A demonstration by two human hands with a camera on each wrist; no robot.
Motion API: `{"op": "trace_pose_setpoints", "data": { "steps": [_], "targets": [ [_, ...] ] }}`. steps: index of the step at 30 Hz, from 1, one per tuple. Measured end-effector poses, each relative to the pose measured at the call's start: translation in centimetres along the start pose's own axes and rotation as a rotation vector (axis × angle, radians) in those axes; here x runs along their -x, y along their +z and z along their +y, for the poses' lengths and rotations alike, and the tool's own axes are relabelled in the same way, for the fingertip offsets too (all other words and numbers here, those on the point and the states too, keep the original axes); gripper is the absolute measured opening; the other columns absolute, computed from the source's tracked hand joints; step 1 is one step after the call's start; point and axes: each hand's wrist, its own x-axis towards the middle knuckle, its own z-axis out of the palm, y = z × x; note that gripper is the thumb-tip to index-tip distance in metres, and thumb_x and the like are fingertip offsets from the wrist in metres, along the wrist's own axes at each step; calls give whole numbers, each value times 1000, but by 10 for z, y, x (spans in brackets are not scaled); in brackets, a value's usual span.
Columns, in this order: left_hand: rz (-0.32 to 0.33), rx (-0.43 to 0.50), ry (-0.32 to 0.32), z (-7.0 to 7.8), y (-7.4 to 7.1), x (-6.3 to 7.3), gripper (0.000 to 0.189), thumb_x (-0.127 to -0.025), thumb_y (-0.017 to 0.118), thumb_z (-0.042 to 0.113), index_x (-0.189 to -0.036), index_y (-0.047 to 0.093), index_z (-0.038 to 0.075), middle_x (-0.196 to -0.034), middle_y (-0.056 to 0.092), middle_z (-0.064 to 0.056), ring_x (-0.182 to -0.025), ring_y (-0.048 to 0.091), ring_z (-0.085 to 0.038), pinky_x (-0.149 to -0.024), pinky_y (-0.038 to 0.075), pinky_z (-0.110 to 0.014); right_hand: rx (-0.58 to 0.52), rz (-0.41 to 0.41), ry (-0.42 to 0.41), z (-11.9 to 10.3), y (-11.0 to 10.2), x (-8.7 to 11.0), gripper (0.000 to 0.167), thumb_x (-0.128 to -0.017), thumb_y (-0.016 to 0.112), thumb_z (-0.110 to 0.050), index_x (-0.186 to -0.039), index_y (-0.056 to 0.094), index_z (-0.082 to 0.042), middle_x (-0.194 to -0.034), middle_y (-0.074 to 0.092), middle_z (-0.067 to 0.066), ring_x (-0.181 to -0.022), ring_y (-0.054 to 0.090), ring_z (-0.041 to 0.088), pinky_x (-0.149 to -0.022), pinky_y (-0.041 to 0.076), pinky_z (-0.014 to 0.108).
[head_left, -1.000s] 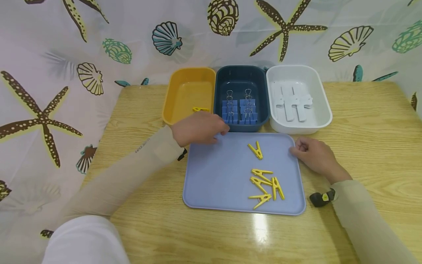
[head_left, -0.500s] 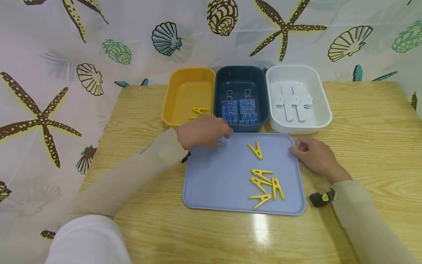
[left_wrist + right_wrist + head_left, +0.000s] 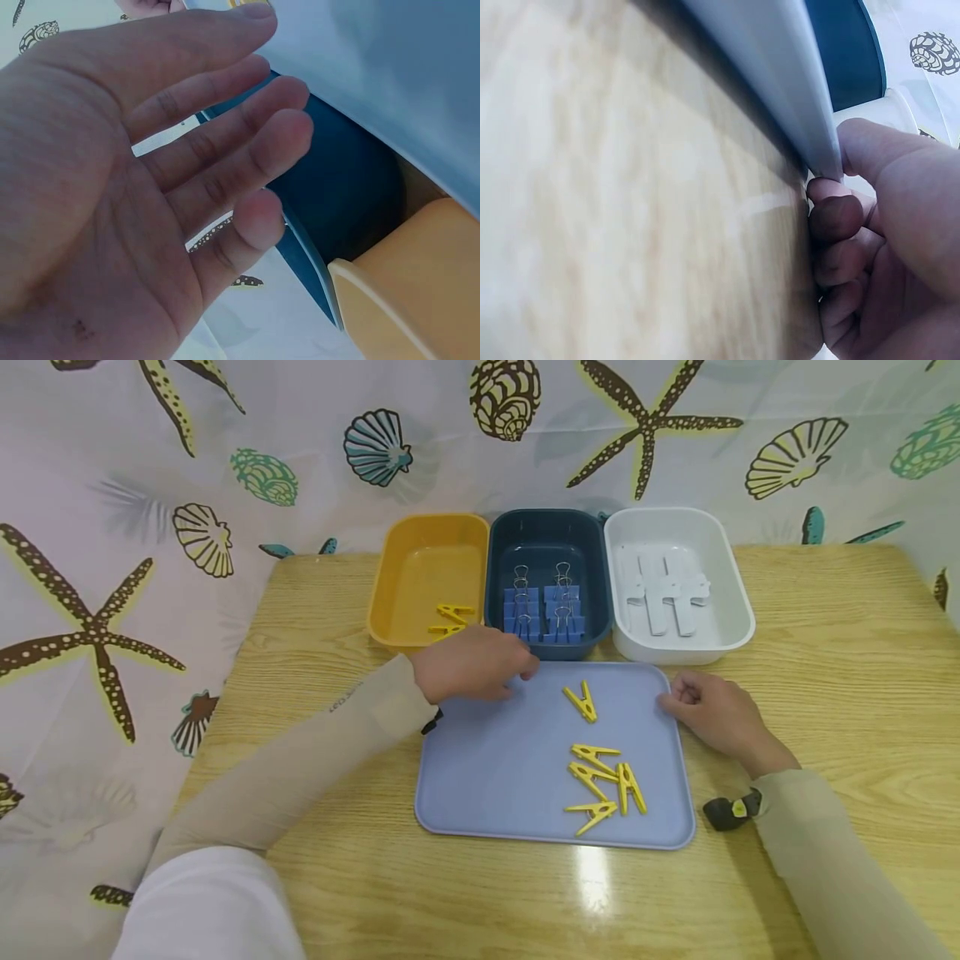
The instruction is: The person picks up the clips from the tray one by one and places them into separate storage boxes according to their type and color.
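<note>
My left hand (image 3: 477, 665) hovers over the back left of the blue-grey tray (image 3: 495, 777), just in front of the bins. Its fingers are loosely bent with nothing between them, as the left wrist view shows. On the tray lie several yellow clothespins; one clothespin (image 3: 582, 702) is apart from a cluster of others (image 3: 594, 777). At the tray's back right corner, my right hand (image 3: 716, 714) pinches the rim (image 3: 810, 97) between thumb and curled fingers. Inside the yellow bin (image 3: 427, 568) are two visible clothespins (image 3: 453, 612); the nearer one is partly covered by my left hand.
Behind the tray, a dark blue bin (image 3: 547, 531) holds several blue binder clips (image 3: 564, 610). To its right, a white bin (image 3: 731, 610) contains several white clips (image 3: 666, 597). A shell-patterned cloth (image 3: 435, 410) hangs behind the wooden table (image 3: 840, 635).
The left hand has drawn back from the yellow bin, moving right and slightly nearer over the tray, uncovering a second clothespin there. The right hand stays at the tray's corner.
</note>
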Motion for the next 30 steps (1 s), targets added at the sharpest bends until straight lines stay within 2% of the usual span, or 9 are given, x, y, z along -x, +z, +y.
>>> {"op": "trace_pose_setpoints", "data": {
  "steps": [20, 30],
  "targets": [
    [6, -3, 75, 13, 1, -12, 30, -91, 65, 20, -121, 64, 20, -107, 63, 2, -86, 55, -14, -80, 50, -26, 8, 4, -4, 1, 1, 0, 27, -94, 56, -34, -80, 54, -11, -69, 52, 2, -68, 47, 18, -64, 33, 30],
    [21, 8, 115, 20, 2, -18, 36, -91, 66, 19, -127, 62, 18, -115, 62, 1, -92, 56, -15, -84, 50, -28, 6, -1, 2, 0, 0, 0, 28, -94, 56, -35, -81, 55, -11, -69, 52, 2, -68, 47, 19, -65, 33, 30]
  ]
}}
